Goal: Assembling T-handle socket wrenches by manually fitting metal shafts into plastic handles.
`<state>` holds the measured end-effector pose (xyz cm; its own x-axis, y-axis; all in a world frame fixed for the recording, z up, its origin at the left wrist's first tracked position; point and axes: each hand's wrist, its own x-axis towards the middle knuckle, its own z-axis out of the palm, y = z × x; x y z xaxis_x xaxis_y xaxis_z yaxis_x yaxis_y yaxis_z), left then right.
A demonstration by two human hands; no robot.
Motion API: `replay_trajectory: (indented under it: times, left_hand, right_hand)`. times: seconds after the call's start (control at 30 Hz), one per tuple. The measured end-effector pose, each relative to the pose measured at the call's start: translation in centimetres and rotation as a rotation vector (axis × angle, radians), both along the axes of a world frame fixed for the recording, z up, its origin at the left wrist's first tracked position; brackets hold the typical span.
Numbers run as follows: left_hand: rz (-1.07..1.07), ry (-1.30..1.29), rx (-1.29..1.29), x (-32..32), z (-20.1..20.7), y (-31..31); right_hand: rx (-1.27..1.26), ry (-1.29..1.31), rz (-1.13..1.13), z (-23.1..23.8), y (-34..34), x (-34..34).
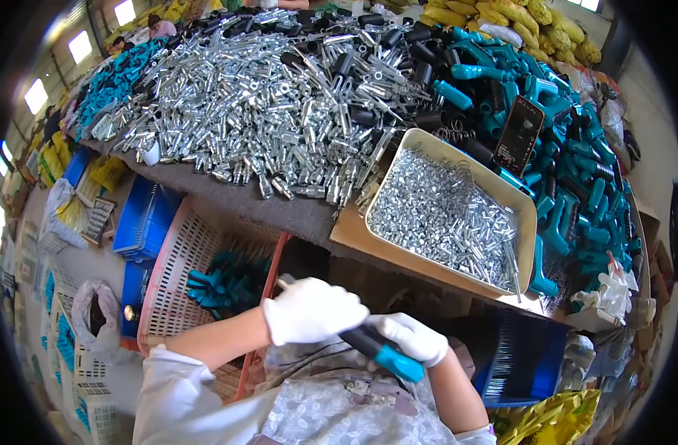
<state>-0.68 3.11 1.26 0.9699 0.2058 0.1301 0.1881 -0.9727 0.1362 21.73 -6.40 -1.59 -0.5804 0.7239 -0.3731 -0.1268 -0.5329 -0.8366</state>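
Both of my hands wear white gloves and meet in front of my lap. My right hand (413,337) is closed around a teal and black tool handle (399,363), whose teal end points down toward my lap. At its black end, my left hand (315,310) is a fist; the fingers hide what lies inside. A short thin tip shows beyond the left knuckles. Just ahead, on the bench edge, stands a cream tray (420,268) full of small metal pieces and springs. Behind it to the left spreads a large heap of silver metal parts (235,111).
Teal handles (576,200) lie piled on the right, with a phone (520,135) propped on them. Below the bench edge at left, a pink basket (177,278) holds teal-handled tools. Blue bins (147,221) stand farther left. A yellow bag (557,419) lies at lower right.
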Motion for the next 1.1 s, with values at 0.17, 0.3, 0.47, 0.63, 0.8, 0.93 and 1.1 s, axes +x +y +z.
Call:
replay_trajectory:
  times: [0.17, 0.3, 0.47, 0.63, 0.8, 0.93, 1.1]
  left_hand:
    - [0.378, -0.395, 0.238, 1.2, 2.5, 7.0]
    - [0.695, -0.358, 0.197, -0.8, -1.1, 11.8]
    - [0.802, -0.234, 0.225, -0.3, -1.5, 11.3]
    - [0.819, -0.135, 0.183, 0.3, -0.9, 12.6]
    - [0.783, -0.168, 0.115, -0.2, -0.6, 13.3]
    - [0.671, -0.65, -0.107, -0.4, 0.0, 10.5]
    - [0.411, -0.593, -0.79, -0.1, 0.7, 2.5]
  right_hand:
    - [0.087, -0.106, -0.318, -0.9, 0.3, -0.2]
    - [0.294, -0.122, -0.397, -1.4, -0.4, -1.5]
    - [0.338, -0.139, -0.436, -0.5, -1.1, -1.8]
    - [0.346, -0.238, -0.406, -0.8, -0.9, -2.0]
    - [0.517, -0.317, -0.453, -0.5, -0.4, -3.0]
    - [0.661, -0.462, -0.589, -0.8, -0.6, -3.4]
    - [0.884, -0.835, -0.579, -1.2, -0.8, -2.6]
